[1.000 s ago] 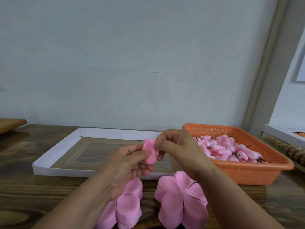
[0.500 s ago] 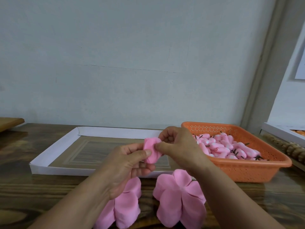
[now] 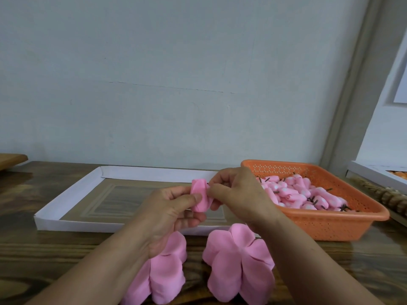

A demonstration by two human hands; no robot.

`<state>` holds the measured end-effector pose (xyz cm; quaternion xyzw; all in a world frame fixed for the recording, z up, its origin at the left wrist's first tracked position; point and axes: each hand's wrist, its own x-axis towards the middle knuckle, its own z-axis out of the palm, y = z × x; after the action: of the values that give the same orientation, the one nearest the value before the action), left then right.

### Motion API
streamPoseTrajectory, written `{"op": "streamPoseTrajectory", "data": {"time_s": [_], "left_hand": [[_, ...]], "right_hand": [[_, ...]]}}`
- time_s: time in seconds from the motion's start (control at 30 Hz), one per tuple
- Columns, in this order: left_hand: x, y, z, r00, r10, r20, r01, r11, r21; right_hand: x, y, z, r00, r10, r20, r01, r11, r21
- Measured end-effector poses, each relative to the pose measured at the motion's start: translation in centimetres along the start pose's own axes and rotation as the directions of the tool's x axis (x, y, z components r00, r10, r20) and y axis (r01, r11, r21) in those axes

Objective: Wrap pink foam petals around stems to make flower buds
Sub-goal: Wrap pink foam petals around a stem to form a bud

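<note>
Left hand [image 3: 169, 208] and right hand [image 3: 237, 194] raised together, fingers curled, both pinching a rolled pink petal [image 3: 200, 198]

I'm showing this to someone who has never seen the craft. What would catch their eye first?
First, the two hands in the middle: the left hand and right hand together pinch a rolled pink bud above the white tray. Next, the orange basket at right, heaped with finished buds. Then the two flat pink petal fans on the wooden table nearest the camera.
</note>
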<state>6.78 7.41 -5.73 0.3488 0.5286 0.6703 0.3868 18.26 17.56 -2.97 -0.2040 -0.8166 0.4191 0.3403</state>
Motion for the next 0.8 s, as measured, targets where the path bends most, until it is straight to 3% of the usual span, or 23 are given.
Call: {"op": "streamPoseTrajectory", "data": {"time_s": [0.2, 0.33, 0.57, 0.8], "left_hand": [[-0.1, -0.2, 0.1, 0.998, 0.034, -0.062, -0.03, 0.998, 0.063], [-0.2, -0.4, 0.5, 0.991, 0.092, -0.101, -0.081, 0.991, 0.111], [-0.8, -0.6, 0.9, 0.98, 0.195, -0.049, -0.182, 0.965, 0.188], [-0.9, -0.9, 1.0, 0.978, 0.21, 0.004, -0.205, 0.946, 0.251]], "right_hand": [[-0.4, -0.7, -0.1, 0.997, 0.003, 0.071, 0.003, 0.996, -0.093], [-0.4, -0.9, 0.1, 0.999, 0.027, 0.043, -0.02, 0.987, -0.158], [-0.2, -0.2, 0.7, 0.994, 0.101, -0.033, -0.102, 0.994, -0.047], [0.0, 0.2, 0.3, 0.991, 0.129, 0.038, -0.128, 0.991, -0.035]]}}
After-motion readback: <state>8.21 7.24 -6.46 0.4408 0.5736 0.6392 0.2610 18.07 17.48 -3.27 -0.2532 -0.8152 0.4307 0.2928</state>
